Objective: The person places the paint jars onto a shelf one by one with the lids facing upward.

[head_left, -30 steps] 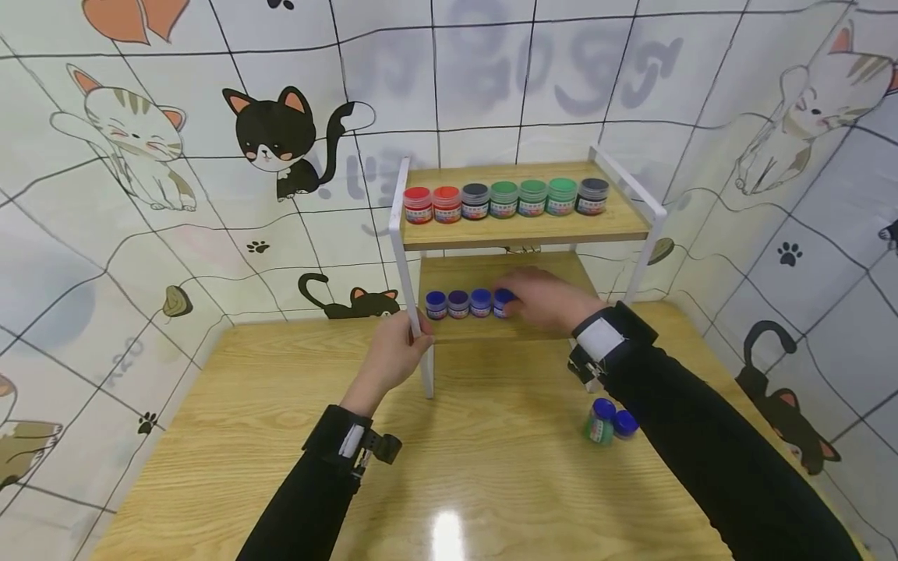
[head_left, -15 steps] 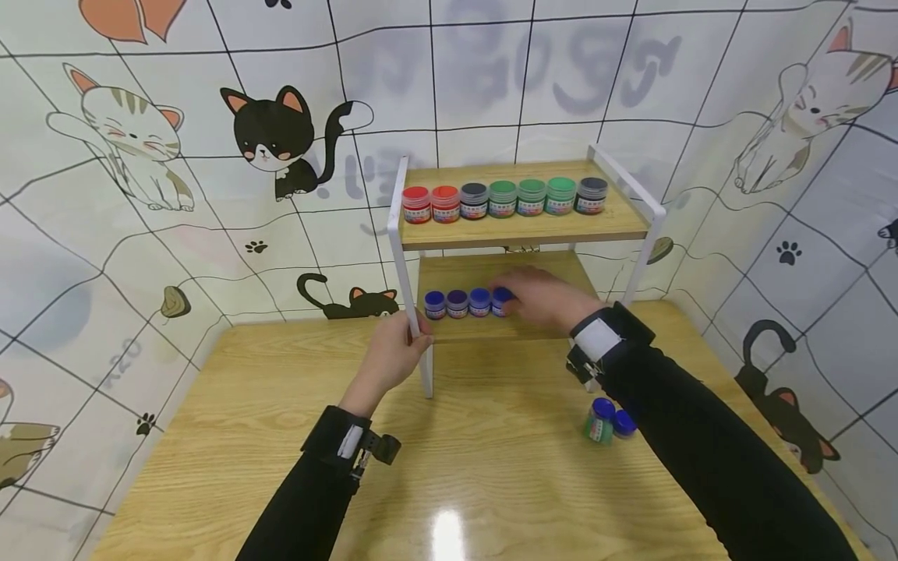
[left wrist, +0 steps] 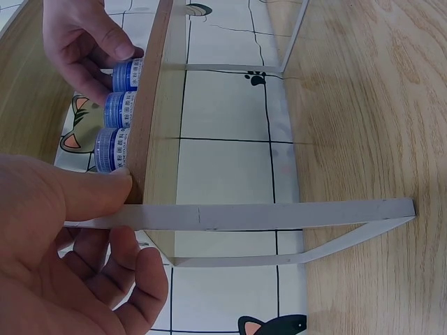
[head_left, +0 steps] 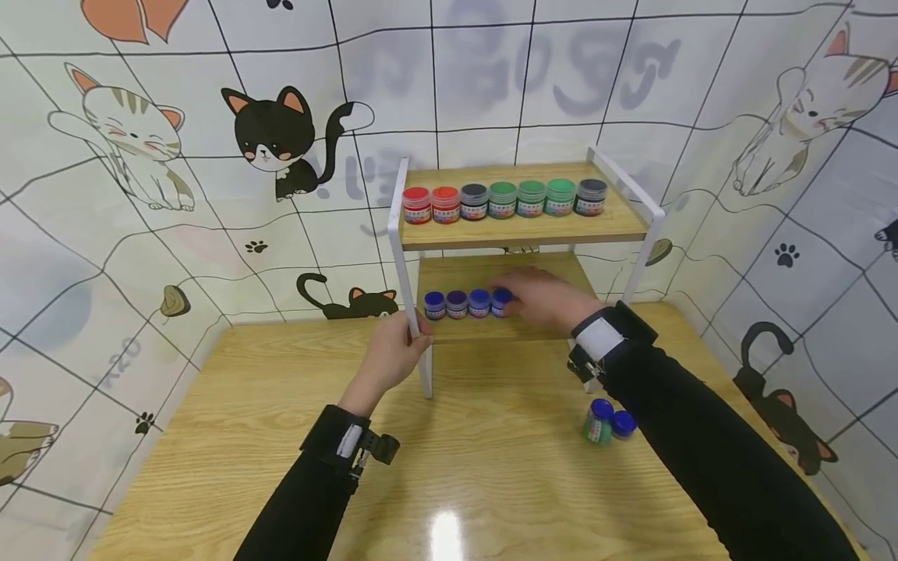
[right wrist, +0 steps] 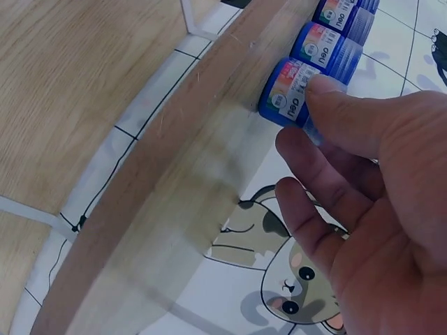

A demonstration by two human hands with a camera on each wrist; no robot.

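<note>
On the lower board of a two-tier shelf rack [head_left: 526, 241] stands a row of small blue-lidded paint jars. My right hand [head_left: 543, 300] pinches the rightmost paint jar [head_left: 500, 302] at its lid; in the right wrist view this blue jar [right wrist: 285, 92] stands on the board, the thumb against its lid and the other fingers partly bent below. My left hand [head_left: 394, 352] grips the rack's white front-left leg [left wrist: 244, 215], with the thumb at the board's edge and the fingers curled underneath. Beside the held jar are further blue jars [head_left: 457, 304].
Red, green and black paint jars [head_left: 531, 198] line the top board. Two more blue-lidded jars [head_left: 599, 421], one with a green body, stand on the wooden table [head_left: 316, 483] near my right forearm. Behind the rack is a cat-patterned wall covering [head_left: 295, 234].
</note>
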